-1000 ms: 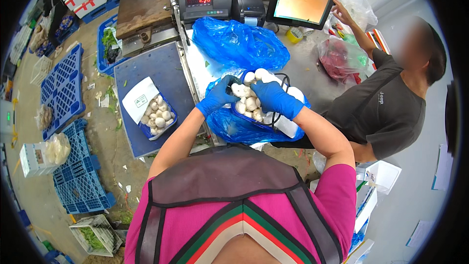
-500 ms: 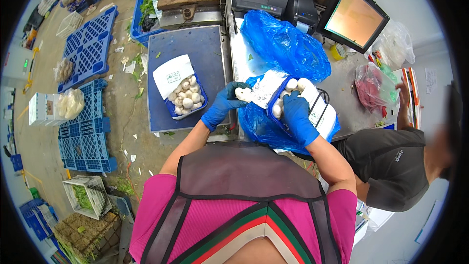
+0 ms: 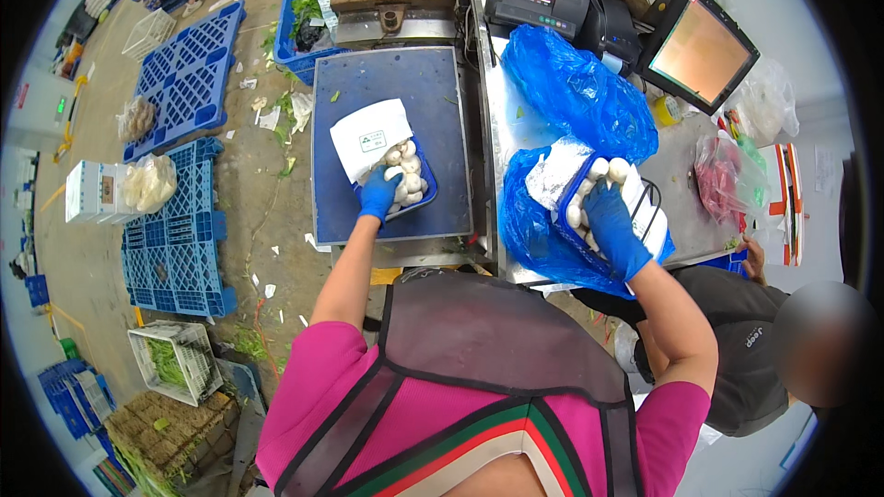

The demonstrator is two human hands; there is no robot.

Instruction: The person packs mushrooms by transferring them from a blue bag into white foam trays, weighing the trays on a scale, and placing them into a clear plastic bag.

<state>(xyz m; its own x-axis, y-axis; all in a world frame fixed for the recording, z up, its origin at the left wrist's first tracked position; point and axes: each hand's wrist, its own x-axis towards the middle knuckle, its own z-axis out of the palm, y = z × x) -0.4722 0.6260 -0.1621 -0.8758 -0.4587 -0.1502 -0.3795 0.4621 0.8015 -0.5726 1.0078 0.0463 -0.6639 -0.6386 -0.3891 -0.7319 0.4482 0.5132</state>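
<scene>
Touching mushrooms in two baskets

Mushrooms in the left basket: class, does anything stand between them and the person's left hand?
Nothing visible does: the left hand is down at the mushrooms. The white paper lies beyond the hand, not between.

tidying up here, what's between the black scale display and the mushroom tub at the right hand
Crumpled blue plastic, with a crinkled whitish sheet beside the tub; the head view shows it.
</scene>
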